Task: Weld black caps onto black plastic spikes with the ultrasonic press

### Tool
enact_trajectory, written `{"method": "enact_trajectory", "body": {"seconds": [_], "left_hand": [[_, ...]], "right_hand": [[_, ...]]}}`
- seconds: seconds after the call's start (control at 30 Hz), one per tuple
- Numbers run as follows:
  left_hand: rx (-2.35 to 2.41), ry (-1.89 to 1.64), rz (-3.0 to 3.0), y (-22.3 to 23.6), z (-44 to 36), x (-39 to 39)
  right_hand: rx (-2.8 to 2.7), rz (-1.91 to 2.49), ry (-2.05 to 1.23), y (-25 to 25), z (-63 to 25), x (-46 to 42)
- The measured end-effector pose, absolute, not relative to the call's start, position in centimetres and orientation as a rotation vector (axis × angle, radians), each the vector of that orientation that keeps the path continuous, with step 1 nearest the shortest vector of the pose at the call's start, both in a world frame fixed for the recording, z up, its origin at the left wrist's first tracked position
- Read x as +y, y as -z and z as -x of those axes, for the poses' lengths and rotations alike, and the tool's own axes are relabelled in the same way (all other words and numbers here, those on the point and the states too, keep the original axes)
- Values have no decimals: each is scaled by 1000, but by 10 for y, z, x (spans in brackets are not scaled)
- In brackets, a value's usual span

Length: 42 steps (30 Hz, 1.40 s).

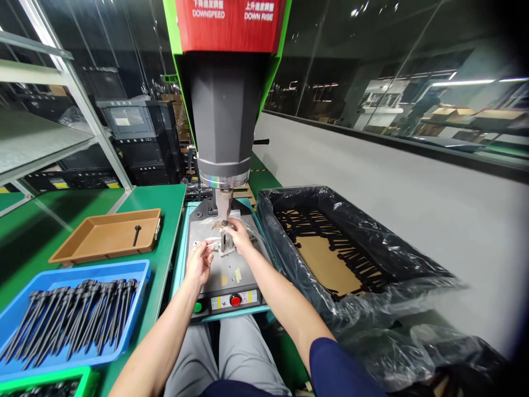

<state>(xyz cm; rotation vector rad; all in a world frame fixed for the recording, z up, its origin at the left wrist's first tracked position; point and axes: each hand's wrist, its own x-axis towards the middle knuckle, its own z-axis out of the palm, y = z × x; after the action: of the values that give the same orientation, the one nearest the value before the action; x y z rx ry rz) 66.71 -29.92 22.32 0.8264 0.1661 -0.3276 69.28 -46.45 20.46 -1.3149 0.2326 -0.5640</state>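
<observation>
My left hand (200, 264) curls beside the shiny metal fixture (226, 252); my right hand (239, 237) touches the black, round-headed part (225, 223) atop it, though I cannot tell either grip. Above: faceted grey housing (223, 110), glossy red panel (231, 33) lettered "DOWNSPEED", "DOWN RISE".

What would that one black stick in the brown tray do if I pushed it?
The black stick looks straight, so it's probably stiff. Its head is wider than its thin stem, so it might swing round rather than roll straight. The brown tray has raised sides, which would likely stop it.
</observation>
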Motion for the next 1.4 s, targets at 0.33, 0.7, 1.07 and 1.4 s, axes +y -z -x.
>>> {"method": "enact_trajectory", "body": {"seconds": [0.33, 0.7, 1.07, 1.4], "left_hand": [[135, 242, -938, -215, -682, -288], [1, 105, -945, -221, -705, -281], [95, 182, -965, -206, -706, -283], [145, 252, -964, -198, -707, -284]], "right_hand": [[339, 967, 407, -191, -677, -496], [388, 918, 446, -205, -695, -502], [438, 933, 372, -200, -686, -506], [482, 927, 314, -196, -683, -503]]}}
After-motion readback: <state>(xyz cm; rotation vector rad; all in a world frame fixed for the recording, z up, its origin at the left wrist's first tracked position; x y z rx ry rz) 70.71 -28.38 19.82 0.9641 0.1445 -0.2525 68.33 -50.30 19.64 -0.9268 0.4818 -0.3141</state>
